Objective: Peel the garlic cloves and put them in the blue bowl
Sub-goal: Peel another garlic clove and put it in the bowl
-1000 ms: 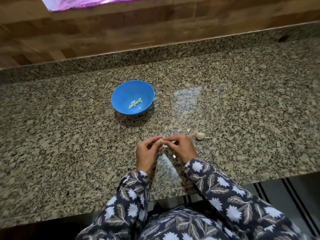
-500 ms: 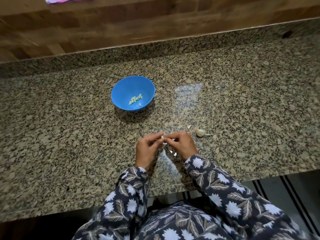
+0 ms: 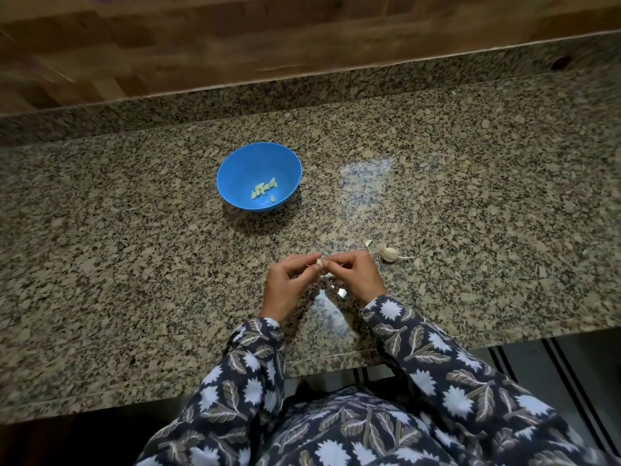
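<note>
My left hand (image 3: 288, 284) and my right hand (image 3: 355, 276) meet over the granite counter (image 3: 134, 264), both pinching one small pale garlic clove (image 3: 319, 263) between fingertips. A blue bowl (image 3: 235, 173) stands further back and to the left, holding several peeled cloves (image 3: 264, 190). Right of my right hand lies the rest of a garlic bulb (image 3: 389, 253) with its stem, and a small bit of skin or clove (image 3: 368, 243) beside it.
A granite upstand and a wooden wall (image 3: 235, 45) run along the back of the counter. The counter's front edge (image 3: 336, 359) is close to my body, with striped floor at the lower right. A few peel scraps (image 3: 341, 292) lie under my hands.
The hands stay together on the clove, fingers working slightly. The camera has tilted a little, shifting the bowl and the hands upward in view.
</note>
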The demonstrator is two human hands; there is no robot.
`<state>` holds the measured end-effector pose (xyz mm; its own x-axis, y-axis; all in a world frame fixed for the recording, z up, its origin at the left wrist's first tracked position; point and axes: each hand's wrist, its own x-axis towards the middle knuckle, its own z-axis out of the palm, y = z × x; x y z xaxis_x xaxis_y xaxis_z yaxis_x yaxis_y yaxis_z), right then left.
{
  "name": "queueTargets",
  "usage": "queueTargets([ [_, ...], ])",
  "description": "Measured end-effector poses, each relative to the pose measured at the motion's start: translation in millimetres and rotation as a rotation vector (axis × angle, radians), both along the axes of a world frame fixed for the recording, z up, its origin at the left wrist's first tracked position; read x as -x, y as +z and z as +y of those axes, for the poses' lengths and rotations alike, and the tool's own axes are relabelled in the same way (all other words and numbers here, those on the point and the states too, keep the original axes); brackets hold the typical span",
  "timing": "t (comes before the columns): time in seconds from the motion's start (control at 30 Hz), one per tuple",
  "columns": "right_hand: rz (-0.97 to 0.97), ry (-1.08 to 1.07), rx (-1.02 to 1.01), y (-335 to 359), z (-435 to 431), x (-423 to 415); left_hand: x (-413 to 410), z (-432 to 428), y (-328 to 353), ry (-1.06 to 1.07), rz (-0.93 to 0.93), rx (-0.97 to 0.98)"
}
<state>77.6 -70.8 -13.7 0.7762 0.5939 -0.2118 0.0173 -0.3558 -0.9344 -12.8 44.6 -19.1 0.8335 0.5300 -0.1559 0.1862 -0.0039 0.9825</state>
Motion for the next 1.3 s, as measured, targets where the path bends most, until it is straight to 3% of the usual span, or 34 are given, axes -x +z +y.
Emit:
queueTargets([
  [0.13, 0.215, -0.043, -0.125, 10.4, -0.9, 1.6, 0.2, 0.3, 8.2, -0.020, -0.046, 0.197],
  [0.5, 0.473, 0.017, -0.145, 8.6, -7.4, -2.5, 3.8, 8.4, 11.3, -0.105, -0.016, 0.333],
  [0.77, 0.373, 0.075, -0.102, 11.9, -8.9, -3.0, 3.0, 11.4, 16.8, -0.222, 0.035, 0.080],
  [0.97, 0.262, -0.022, -0.120, 13.1, -8.3, 2.6, 2.7, 10.7, 16.7, -0.126, 0.006, 0.195],
  [1.2, 0.141, -0.095, -0.091, 4.2, -5.2, 4.2, 2.0, -1.8, 17.3, -0.059, -0.016, 0.161],
  [1.3, 0.176, -0.088, -0.144, 4.6, -4.6, 5.3, 3.3, -1.4, 16.0, 0.008, 0.000, 0.273],
])
